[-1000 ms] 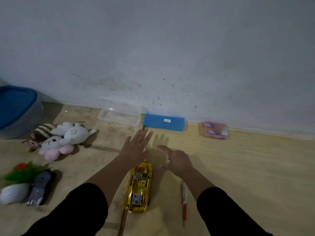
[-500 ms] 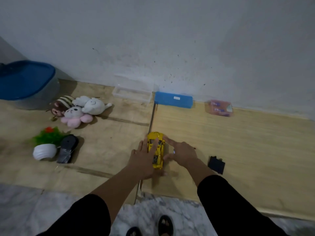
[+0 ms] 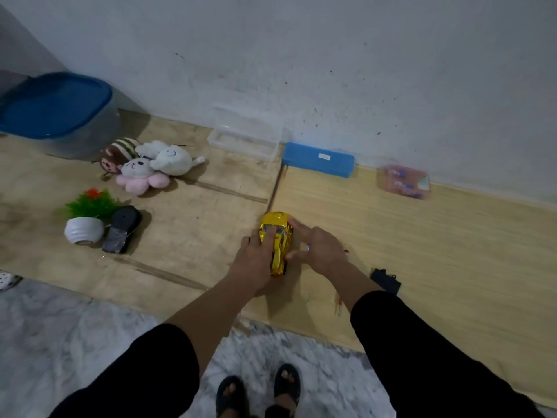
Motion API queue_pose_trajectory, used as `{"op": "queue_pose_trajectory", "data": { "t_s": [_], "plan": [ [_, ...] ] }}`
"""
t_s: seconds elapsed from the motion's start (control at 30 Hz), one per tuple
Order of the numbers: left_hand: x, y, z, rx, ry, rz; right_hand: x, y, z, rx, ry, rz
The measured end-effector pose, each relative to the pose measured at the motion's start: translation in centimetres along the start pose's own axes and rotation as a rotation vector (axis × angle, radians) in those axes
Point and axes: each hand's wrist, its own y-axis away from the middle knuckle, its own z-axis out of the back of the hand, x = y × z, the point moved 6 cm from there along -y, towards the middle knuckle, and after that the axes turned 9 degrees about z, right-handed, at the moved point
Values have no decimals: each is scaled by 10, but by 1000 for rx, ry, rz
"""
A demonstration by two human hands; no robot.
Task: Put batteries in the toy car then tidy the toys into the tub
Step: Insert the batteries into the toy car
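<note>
- Right now my left hand (image 3: 256,260) and right hand (image 3: 319,251) flank the toy car (image 3: 277,241), fingers draped over its roof and sides, holding it on the board.
- Its glossy shell looks light, stiff and probably slippery, so I'd grip the flanks.
- Far to my left sits the lidded tub (image 3: 57,113).

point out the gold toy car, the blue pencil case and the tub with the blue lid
gold toy car (image 3: 275,220): head view, on its front hood
blue pencil case (image 3: 316,159): head view, on its lid
tub (image 3: 54,105): head view, on its blue lid
</note>
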Motion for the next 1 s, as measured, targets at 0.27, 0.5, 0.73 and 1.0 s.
{"op": "queue_pose_trajectory", "data": {
  "t_s": [0.27, 0.5, 0.73, 1.0],
  "plan": [
    [-19, 16, 72, -19, 568, -133, 37, 3, 66, -75, -331, 141],
    [-33, 20, 123, -4, 775, -137, 93, 0, 120, -43, -445, 286],
    [-38, 22, 174, 4, 1035, -221, 123, -1, 165, -231, -214, 289],
    [-24, 21, 194, 136, 1007, -380, 154, -10, 169, -98, -459, 195]
  ]
}}
